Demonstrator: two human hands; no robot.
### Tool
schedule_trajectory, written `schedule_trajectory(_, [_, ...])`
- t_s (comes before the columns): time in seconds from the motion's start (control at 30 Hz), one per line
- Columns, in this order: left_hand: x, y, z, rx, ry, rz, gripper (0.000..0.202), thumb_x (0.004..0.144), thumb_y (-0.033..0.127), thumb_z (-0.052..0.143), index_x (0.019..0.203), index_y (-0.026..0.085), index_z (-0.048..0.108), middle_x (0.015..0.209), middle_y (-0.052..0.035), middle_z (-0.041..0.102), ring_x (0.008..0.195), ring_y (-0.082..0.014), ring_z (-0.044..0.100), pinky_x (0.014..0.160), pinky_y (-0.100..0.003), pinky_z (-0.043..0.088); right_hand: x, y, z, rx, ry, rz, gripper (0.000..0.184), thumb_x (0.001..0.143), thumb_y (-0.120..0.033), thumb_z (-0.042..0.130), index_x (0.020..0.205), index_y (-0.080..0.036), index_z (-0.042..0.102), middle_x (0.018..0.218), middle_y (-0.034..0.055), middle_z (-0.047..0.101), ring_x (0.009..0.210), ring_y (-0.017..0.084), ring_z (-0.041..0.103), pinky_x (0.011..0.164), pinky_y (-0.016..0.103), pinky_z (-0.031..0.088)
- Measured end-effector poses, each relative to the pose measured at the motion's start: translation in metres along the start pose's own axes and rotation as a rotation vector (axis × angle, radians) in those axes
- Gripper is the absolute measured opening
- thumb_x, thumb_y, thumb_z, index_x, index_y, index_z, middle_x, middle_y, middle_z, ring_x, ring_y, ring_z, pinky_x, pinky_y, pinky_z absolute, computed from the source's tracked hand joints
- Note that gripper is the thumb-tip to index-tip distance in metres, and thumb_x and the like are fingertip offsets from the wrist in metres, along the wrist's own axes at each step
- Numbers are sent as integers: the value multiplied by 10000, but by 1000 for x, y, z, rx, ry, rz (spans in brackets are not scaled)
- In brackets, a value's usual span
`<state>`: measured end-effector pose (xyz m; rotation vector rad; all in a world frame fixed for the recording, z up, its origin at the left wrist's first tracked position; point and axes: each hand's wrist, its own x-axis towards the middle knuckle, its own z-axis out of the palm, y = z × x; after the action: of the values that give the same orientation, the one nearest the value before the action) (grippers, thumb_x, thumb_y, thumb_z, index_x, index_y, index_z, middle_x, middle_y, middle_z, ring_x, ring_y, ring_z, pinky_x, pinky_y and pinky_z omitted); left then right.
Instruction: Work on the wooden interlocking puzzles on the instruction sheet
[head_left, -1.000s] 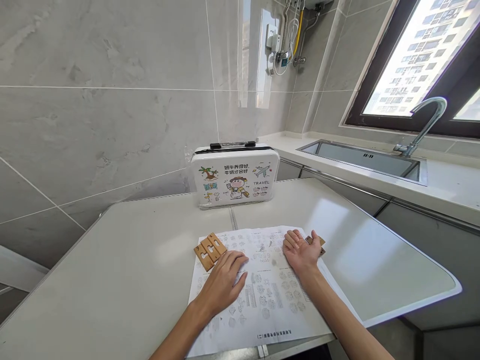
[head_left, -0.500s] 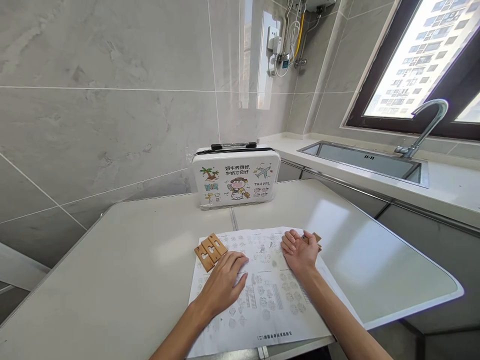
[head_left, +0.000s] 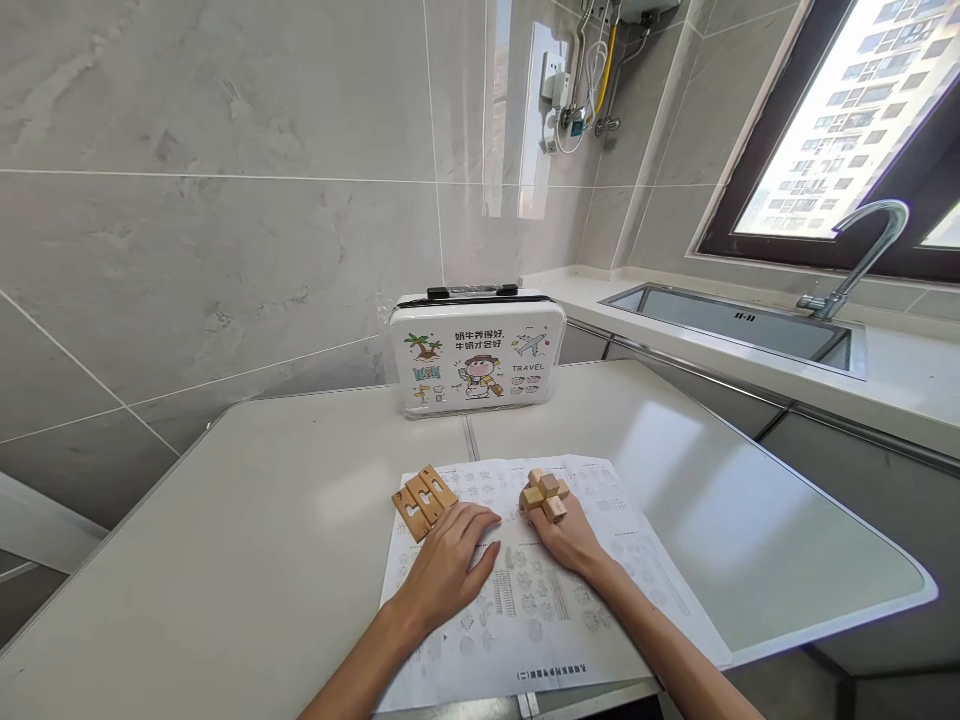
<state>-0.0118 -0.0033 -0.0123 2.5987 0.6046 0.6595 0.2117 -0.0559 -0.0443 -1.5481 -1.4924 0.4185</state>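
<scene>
In my right hand (head_left: pixel 568 537), closed round it, is a wooden burr puzzle (head_left: pixel 546 492) of interlocking light and darker bars, held just over the printed sheet (head_left: pixel 559 635). My left hand (head_left: pixel 454 553) lies palm down on the same sheet, fingers stretched and thumb apart, holding nothing. Its knuckles are next to a row of flat wooden puzzle pieces (head_left: pixel 424 502) with cut-out slots, lying side by side at the sheet's upper left corner. The left hand hides the lower right end of that row. Small drawings and text cover the paper, too faint to read.
A white cartoon-printed case (head_left: pixel 478 360) stands upright at the back of the white folding table (head_left: pixel 247 540), against the tiled wall. To the right run a counter with a sink (head_left: pixel 735 320) and a curved tap (head_left: pixel 862 260), under a window.
My right hand has turned over and moved left across the sheet, bringing the burr puzzle, before mostly hidden behind the fingers, into full view. My left hand has stayed in place.
</scene>
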Motion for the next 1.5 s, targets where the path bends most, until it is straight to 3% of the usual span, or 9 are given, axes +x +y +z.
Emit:
schedule_trajectory(0.27, [0,4,0,-97,92,-45,246,1012,369,616,1218,234,604,1143,-85,704,1074,-269,660,935,-432,548,-4,-2,7,-227,-190,-154,120,942,-245,510,839,-224,569,813,20,631,725,185,582,680,278,399])
schedule_trajectory(0.6, [0,12,12,-139,130,-75,187,1055,382,539,1071,217,626,968,-56,697,905,-243,613,866,-397,476,-9,2,18,-297,-195,-252,87,837,-174,573,766,-216,544,721,15,602,666,178,525,613,280,304])
schedule_trajectory(0.77, [2,8,12,-349,229,-350,258,1065,445,493,1072,225,629,1039,-53,710,982,-250,636,889,-379,481,-5,-5,13,-99,-161,-68,143,884,-228,572,748,-223,530,653,-18,552,594,156,491,597,271,319])
schedule_trajectory(0.87, [4,5,11,-411,296,-459,277,1053,476,502,1046,226,619,1015,-46,704,957,-247,635,869,-372,483,0,-10,8,179,-177,99,249,965,-378,569,774,-219,568,607,-29,527,560,150,477,569,271,334])
schedule_trajectory(1.03, [3,6,10,-375,330,-386,223,1039,431,535,1005,225,612,990,-47,682,937,-240,617,862,-369,485,4,-16,-2,745,-515,244,458,1028,-581,487,858,-181,632,730,28,659,557,137,527,527,267,370])
schedule_trajectory(1.17, [3,10,7,-394,283,-262,163,1040,368,541,1042,228,623,1095,-67,686,1042,-248,626,943,-387,484,3,-15,-5,791,-647,194,434,999,-555,608,888,-143,689,752,25,667,517,88,472,534,253,365])
schedule_trajectory(1.27, [3,11,7,-417,276,-272,125,1003,326,587,1084,237,623,1106,-64,676,1034,-243,619,952,-392,485,2,-14,-6,815,-655,191,408,962,-545,674,887,-144,692,771,21,669,522,81,469,540,250,376])
schedule_trajectory(1.4, [2,9,8,-530,256,-303,425,890,325,691,1281,240,549,1226,-95,643,1092,-266,610,993,-429,490,1,-14,-5,839,-652,228,353,906,-500,749,851,-157,686,746,3,652,548,90,487,532,240,374])
schedule_trajectory(1.5, [0,7,11,-655,144,-306,636,873,418,733,1428,242,477,1386,-131,603,1272,-316,575,1104,-479,444,-1,-13,-2,785,-678,236,321,899,-474,753,949,-157,728,665,-25,613,540,96,486,510,227,350])
